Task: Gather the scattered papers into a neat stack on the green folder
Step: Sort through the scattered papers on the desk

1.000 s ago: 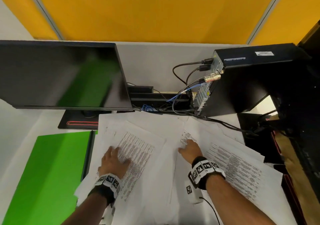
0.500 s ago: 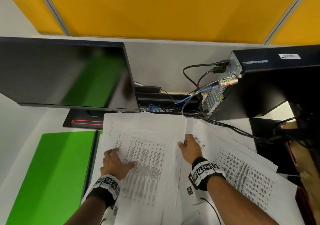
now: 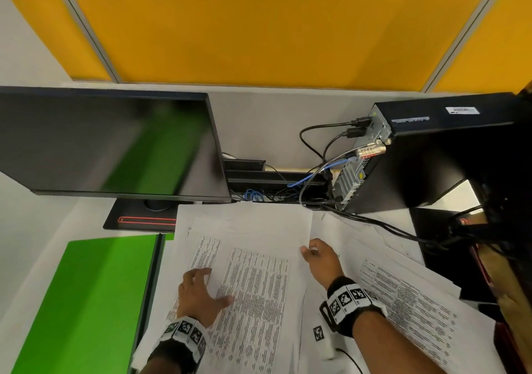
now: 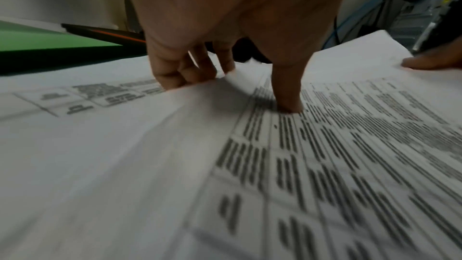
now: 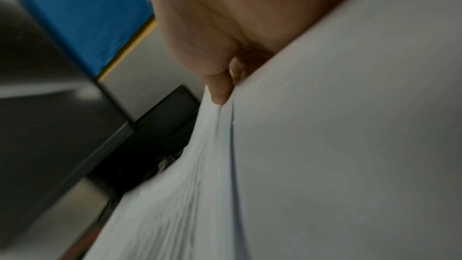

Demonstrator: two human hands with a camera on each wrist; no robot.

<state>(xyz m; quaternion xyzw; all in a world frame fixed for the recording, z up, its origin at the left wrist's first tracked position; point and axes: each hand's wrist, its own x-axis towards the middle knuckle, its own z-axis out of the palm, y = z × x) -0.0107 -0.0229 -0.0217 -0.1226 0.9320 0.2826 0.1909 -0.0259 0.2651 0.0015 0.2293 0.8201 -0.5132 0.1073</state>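
The green folder (image 3: pixel 95 301) lies flat at the left of the desk, also seen in the left wrist view (image 4: pixel 50 41). Printed papers (image 3: pixel 253 281) overlap in a loose pile just right of it. My left hand (image 3: pixel 198 290) sits on the pile's left part. Its curled fingers (image 4: pixel 175 78) tuck at a sheet's edge and the thumb presses the print (image 4: pixel 325 165). My right hand (image 3: pixel 319 258) grips the pile's right edge. In the right wrist view its thumb (image 5: pixel 220 90) pinches several sheets (image 5: pixel 350 145). More sheets (image 3: pixel 403 301) fan out to the right.
A dark monitor (image 3: pixel 109 143) on a black base (image 3: pixel 138 218) stands behind the folder. A black computer tower (image 3: pixel 426 155) with cables (image 3: pixel 374 221) trailing over the far sheets stands at the back right. Yellow partition panels (image 3: pixel 259 28) close off the back.
The central sheets have drawn together into a straighter pile. My right hand has shifted to the pile's right edge and taken hold of it. My left hand's fingers have curled at the left edge.
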